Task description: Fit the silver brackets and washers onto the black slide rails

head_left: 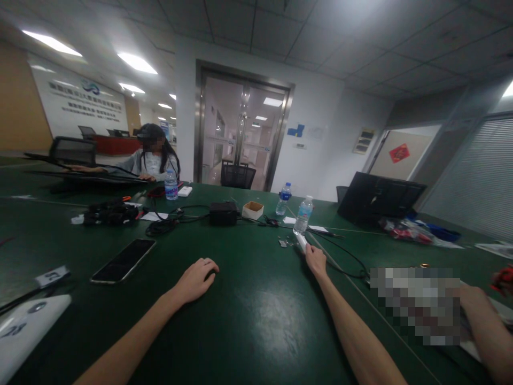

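My left hand (197, 279) rests on the green table (256, 283), its fingers loosely bent, the thumb apart from them and nothing held. A little farther off, my right hand (316, 261) is closed around a slim white object (301, 243) whose kind I cannot make out. The far end of that object lies close to the base of an upright clear water bottle (303, 215); whether they touch is unclear. Just left of it lie several small metallic pieces (284, 243). A dark-screened phone (123, 260) lies flat to the left of my left hand.
Across the middle stand a black box (223, 213), a small open carton (253, 210) and another bottle (284, 199), among cables. A person (154, 152) sits at the far left. Another person's arm (479, 315) reaches in at the right, near a monitor (380, 198).
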### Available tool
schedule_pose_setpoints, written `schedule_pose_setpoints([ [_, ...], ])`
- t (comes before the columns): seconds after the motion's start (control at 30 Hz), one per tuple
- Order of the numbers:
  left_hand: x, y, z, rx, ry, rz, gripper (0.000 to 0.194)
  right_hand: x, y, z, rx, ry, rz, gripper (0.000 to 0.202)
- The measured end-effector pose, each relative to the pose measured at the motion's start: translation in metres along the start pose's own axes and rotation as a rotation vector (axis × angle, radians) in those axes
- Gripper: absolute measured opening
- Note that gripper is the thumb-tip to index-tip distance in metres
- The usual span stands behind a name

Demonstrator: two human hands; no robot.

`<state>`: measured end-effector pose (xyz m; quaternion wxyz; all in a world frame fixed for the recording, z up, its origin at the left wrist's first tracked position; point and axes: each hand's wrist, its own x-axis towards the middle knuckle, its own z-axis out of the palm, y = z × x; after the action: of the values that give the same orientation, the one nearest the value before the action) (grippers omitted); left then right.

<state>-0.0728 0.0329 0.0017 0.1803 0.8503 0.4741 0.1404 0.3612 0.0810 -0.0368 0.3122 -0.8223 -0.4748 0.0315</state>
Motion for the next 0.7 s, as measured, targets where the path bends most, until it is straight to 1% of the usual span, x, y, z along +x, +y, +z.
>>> schedule_pose_setpoints([
  [0.1,0.001,-0.001,0.001,0.002,0.007,0.010,0.031,-0.001,0.000,0.001,0.007,0.025,-0.012,0.051],
  [0.2,0.001,-0.002,0.002,0.009,0.010,0.007,0.030,-0.003,-0.001,0.004,-0.001,0.090,-0.060,0.049],
  [0.3,0.001,0.000,0.000,0.016,0.013,0.012,0.029,-0.008,-0.003,0.007,-0.026,0.145,-0.130,0.047],
  [0.47,-0.001,0.004,-0.002,0.020,0.005,0.008,0.029,-0.015,-0.006,0.008,-0.065,0.172,-0.269,0.036],
  [0.7,-0.001,0.002,-0.002,0.010,0.000,-0.006,0.030,-0.017,-0.007,0.008,-0.081,0.253,-0.366,0.039],
])
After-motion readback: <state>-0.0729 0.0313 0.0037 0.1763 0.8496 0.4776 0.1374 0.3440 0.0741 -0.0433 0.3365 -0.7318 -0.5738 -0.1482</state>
